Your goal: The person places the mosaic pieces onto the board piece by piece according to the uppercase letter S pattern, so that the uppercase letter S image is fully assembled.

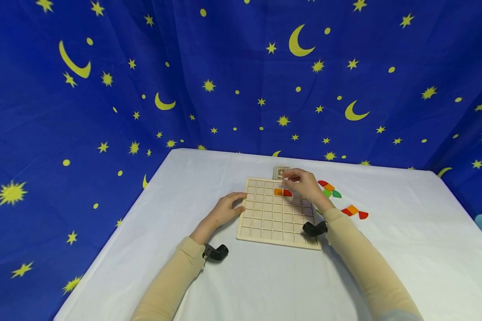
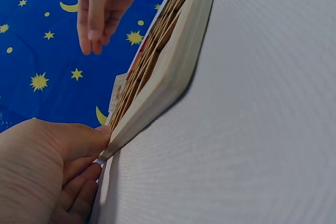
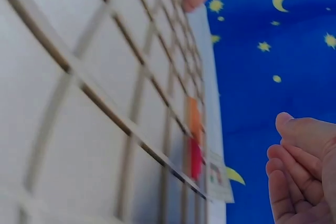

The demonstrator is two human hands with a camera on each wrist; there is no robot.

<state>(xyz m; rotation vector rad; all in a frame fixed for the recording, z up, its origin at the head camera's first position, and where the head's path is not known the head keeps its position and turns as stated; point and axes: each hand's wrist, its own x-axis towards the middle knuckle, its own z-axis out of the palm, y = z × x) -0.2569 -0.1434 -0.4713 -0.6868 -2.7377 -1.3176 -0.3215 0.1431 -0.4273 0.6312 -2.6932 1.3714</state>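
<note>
A square wooden grid board (image 1: 267, 218) lies flat on the table. An orange piece (image 1: 278, 192) and a red piece (image 1: 287, 193) sit side by side in its cells near the far edge. At the board's left edge rests my left hand (image 1: 226, 208), thumb and fingers touching the rim; the left wrist view shows the thumb tip right at that edge. Over the far right part of the board hovers my right hand (image 1: 303, 183), fingers loosely bent with thumb near them. No piece shows between its fingers in the right wrist view (image 3: 304, 169).
Behind the board lies a small gridded pattern card (image 1: 280, 173), partly covered by my right hand. Several loose pieces, including a red piece (image 1: 322, 183) and a green piece (image 1: 337, 194), lie right of the board. Nearer are an orange piece (image 1: 352, 209) and another red piece (image 1: 363, 215).
</note>
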